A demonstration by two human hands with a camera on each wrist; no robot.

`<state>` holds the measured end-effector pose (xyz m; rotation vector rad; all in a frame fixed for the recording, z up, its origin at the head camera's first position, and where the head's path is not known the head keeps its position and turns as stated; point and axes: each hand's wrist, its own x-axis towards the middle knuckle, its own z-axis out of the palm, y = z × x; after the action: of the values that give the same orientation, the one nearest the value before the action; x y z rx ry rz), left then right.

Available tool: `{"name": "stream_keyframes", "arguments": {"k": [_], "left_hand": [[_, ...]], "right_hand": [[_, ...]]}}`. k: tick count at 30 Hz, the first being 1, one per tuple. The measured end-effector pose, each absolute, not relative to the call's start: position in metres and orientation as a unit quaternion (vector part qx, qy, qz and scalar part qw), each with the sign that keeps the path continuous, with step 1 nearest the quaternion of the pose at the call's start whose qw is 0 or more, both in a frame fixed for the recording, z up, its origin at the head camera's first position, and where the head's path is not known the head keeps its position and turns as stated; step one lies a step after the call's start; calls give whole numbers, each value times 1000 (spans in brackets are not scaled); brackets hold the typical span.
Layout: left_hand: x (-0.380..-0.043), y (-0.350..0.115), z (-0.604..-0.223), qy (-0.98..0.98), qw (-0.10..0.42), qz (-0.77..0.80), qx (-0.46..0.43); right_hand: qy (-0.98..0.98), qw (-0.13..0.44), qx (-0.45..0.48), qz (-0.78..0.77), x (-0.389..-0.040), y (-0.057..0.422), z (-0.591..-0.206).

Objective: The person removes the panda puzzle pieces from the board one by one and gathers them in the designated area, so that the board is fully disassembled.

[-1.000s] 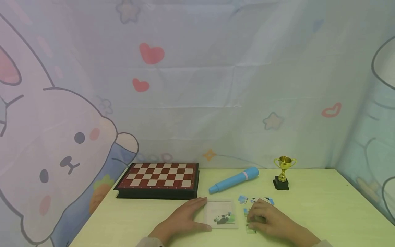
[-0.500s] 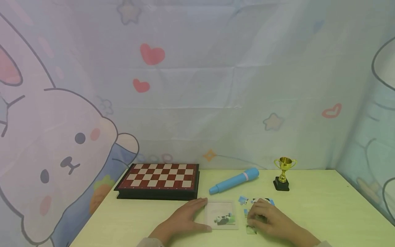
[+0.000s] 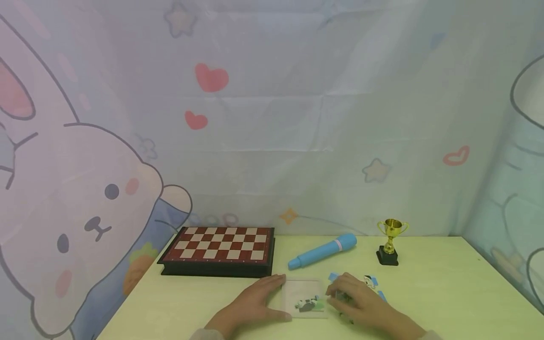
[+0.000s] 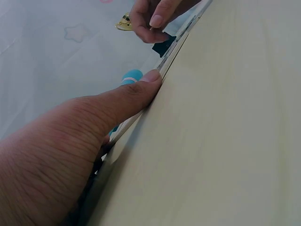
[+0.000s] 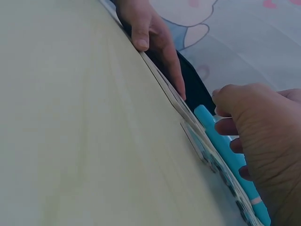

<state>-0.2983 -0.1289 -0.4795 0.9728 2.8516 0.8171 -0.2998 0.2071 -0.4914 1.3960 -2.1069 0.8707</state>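
Observation:
My left hand (image 3: 257, 300) spans the left side of a shallow white puzzle tray (image 3: 297, 287), thumb at its near corner and fingers at its far corner, holding it. A joined cow-picture part (image 3: 308, 304) lies along the tray's lower edge. Just right of the tray, my right hand (image 3: 359, 300) is raised over the table. Its thumb and fingertips (image 4: 157, 21) pinch what looks like a small puzzle piece, mostly hidden. Loose puzzle pieces (image 3: 371, 282) lie beyond and under that hand, partly covered by it.
Behind the left hand stands a chessboard box (image 3: 218, 250) with red and white squares. A blue pen-shaped tube (image 3: 323, 251) lies behind the tray. Farther right is a small gold trophy cup (image 3: 389, 241) on a black base. A printed cloth (image 3: 272, 118) hangs behind the table.
My right hand has lifted from the loose pieces and moved left toward the tray. Some pieces at the right are now uncovered. The left hand stays at the tray; the head view tilts up slightly.

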Motion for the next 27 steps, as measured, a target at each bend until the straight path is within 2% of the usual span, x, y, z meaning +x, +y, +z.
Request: {"name": "stream_keyframes", "arguments": {"k": [10,27], "left_hand": [[-299,-129,-480,916,15,260,306],[-298,-128,-478,913,19,265,309]], "right_hand": [[-814,181,476,278,-309,172,-492],[-820,178,477,261,-305,155,-484]]}}
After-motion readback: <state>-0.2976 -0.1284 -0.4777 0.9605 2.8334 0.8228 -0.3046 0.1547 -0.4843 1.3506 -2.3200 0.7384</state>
